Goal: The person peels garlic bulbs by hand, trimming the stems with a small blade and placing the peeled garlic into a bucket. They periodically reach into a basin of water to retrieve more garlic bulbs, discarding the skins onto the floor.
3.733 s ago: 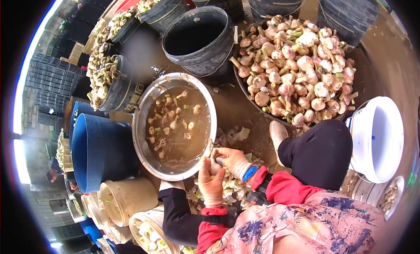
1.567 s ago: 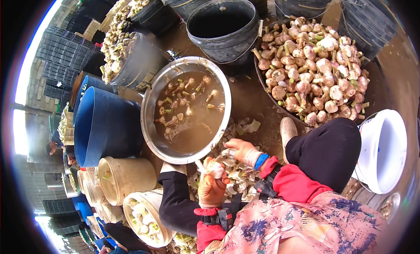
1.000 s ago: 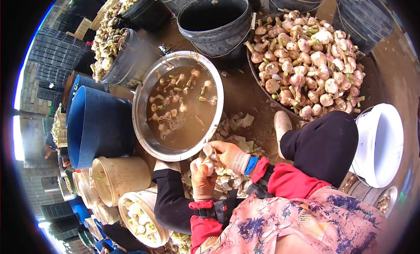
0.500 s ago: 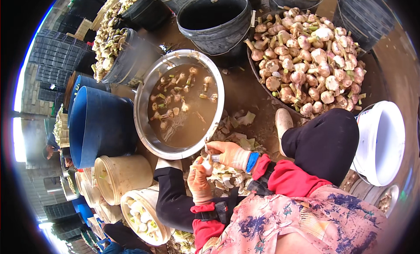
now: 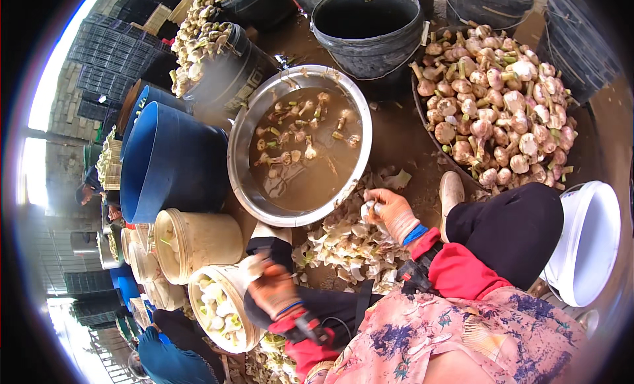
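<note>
The widest thing is a heap of stalked garlic bulbs at two o'clock; it hides most of the dark tub under it. Just off centre, toward eleven, a steel basin holds murky water with trimmed garlic ends, its bottom out of sight. The blue barrel at nine o'clock overlaps another behind it. A black bucket at twelve has its far rim against the picture's edge. At three, a white bucket is partly covered by the person's bent knee. Below the basin, toward five, lie loose peelings. At seven, a cream bucket holds pale bulbs. The left hand, motion-blurred near that bucket's rim, has its grip round a pale lump, probably a garlic bulb. Toward four, the right hand has a narrow grip on a pale piece, mostly finger-covered.
</note>
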`<state>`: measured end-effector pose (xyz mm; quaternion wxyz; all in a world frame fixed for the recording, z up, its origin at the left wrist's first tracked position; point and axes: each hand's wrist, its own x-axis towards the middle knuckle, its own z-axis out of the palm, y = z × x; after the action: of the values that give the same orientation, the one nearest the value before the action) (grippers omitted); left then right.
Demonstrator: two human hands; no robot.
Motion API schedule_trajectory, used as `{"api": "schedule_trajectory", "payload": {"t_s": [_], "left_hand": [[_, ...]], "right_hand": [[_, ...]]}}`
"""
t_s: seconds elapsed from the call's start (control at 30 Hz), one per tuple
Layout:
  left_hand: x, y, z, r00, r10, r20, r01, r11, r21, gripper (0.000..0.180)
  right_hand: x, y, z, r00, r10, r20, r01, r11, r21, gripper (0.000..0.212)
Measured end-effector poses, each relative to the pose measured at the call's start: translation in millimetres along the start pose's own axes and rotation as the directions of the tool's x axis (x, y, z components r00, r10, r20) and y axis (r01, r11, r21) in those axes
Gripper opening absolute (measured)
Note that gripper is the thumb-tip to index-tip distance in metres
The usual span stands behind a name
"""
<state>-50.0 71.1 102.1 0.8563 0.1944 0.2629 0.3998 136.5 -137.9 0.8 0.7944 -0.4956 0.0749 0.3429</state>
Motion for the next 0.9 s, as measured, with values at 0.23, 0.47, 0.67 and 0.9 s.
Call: {"api": "schedule_trajectory", "payload": {"t_s": [0.23,0.47,0.67,0.9], "left_hand": [[55.1,95.0,-41.8,0.957,0.289,-0.022,-0.29,0.956,-0.038,0.073],[209.0,-132.4,35.9,0.927,-0.354,-0.121,0.345,0.684,0.642,0.046],[335.7,-236.6,-23.1,0.931,-0.225,-0.288,0.314,0.088,0.945,0.05],[244.1,-254.6,70.9,0.622,-0.779,-0.08,0.504,0.321,0.802,0.035]], "right_hand": [[20.9,44.4,-22.9,0.941,-0.169,0.293,0.338,0.508,-0.792,0.028],[33.6,42.7,-19.7,0.981,0.19,0.03,-0.08,0.547,-0.833,0.023],[42.3,59.9,-29.4,0.97,0.243,-0.02,-0.19,0.702,-0.687,0.03],[50.2,27.8,-34.2,0.983,0.022,-0.181,-0.132,0.766,-0.629,0.018]]}}
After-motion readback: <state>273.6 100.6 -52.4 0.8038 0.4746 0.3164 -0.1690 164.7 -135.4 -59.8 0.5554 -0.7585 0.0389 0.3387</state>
